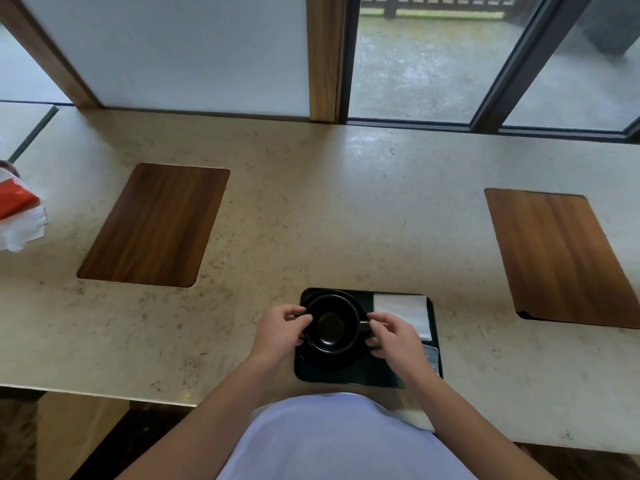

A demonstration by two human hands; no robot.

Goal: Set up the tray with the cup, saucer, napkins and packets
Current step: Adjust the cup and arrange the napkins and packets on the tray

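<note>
Cup (330, 328), saucer (329, 362) black. Tray (367, 375) dark green. Napkin (403, 311) white. Counter (311, 209) beige, speckled. Inset panels (156, 225) brown woodgrain. Wrapper (15, 202) red-orange, white.

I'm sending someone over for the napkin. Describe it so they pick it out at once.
Find the dark tray at the near edge of the stone counter. The napkin lies flat in its far right corner, beside the black cup. It is the only white thing on the tray.

A café: window-side stone counter (311, 209) with inset wooden placemats (156, 225).
</note>
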